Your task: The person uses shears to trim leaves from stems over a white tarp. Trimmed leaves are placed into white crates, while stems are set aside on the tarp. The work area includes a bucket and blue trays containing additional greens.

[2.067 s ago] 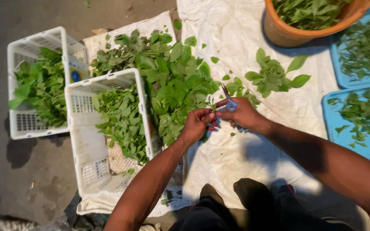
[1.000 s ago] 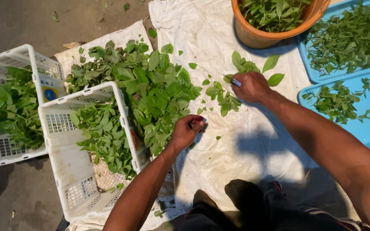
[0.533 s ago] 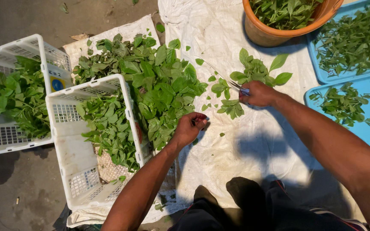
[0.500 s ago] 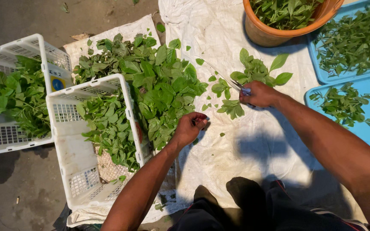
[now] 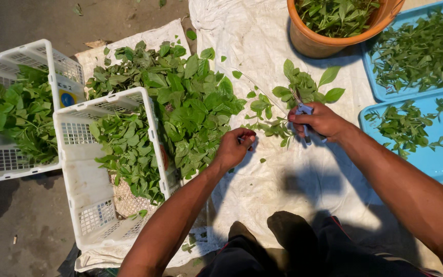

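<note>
1. I am sitting at a big white cloth that is lying on the ground, and a large pile of green leaves is resting on its left part.
2. Two white plastic crates are standing at my left: the nearer crate is holding leafy stems along its right side, and the farther crate is also carrying green leaves.
3. Two blue trays are lying at my right: the upper tray is full of sprigs, the lower tray is holding only a few.
4. An orange pot is standing at the top, filled with leaves.
5. My right hand is closing around small blue scissors, just beside a leafy sprig on the cloth.
6. My left hand is pinching its fingertips together near the pile; I cannot tell what it is holding.
</note>
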### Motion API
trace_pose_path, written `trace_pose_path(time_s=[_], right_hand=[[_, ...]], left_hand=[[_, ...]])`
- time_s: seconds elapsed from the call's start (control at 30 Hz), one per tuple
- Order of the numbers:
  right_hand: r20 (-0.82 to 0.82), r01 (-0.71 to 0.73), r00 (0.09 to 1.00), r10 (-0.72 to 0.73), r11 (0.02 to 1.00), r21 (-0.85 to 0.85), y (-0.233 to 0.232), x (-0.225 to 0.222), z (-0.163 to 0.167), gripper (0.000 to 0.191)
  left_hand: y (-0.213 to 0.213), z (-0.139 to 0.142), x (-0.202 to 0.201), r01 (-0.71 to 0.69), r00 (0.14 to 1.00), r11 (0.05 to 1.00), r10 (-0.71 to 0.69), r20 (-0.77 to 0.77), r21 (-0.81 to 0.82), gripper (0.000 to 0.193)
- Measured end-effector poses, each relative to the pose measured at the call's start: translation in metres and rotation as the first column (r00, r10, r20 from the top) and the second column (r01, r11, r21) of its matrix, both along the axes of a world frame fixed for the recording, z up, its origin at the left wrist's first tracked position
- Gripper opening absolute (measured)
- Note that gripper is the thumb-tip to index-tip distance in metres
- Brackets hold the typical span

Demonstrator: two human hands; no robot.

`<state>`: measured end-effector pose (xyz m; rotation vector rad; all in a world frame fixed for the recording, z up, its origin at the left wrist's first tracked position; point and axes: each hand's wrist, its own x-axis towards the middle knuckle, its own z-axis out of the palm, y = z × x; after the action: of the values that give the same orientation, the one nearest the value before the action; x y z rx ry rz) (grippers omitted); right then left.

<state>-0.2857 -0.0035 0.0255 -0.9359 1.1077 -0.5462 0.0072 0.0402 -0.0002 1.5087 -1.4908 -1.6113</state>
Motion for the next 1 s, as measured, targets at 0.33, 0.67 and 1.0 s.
trace_pose_path(time_s=[0.33,0.67,1.0], right_hand=[[0.582,0.177,0.762,-0.283,0.956,0.233,0.031,0.062,0.002,0.009],[0.565,0.185,0.779,-0.270,0.961,0.204,0.032,0.117,0.008,0.012],[-0.499,-0.431,0.837,0.224,0.832,-0.350,0.018,0.113,0.018,0.022]], left_hand=[[0.004,-0.011,-0.021,-0.266,0.842,0.960,0.274,-0.464,0.085,0.039],[0.006,0.009,0.009,-0.365,0.738,0.929,0.252,-0.626,-0.055,0.021],[0.003,-0.003,0.057,-0.334,0.919,0.936,0.297,-0.261,-0.108,0.017]])
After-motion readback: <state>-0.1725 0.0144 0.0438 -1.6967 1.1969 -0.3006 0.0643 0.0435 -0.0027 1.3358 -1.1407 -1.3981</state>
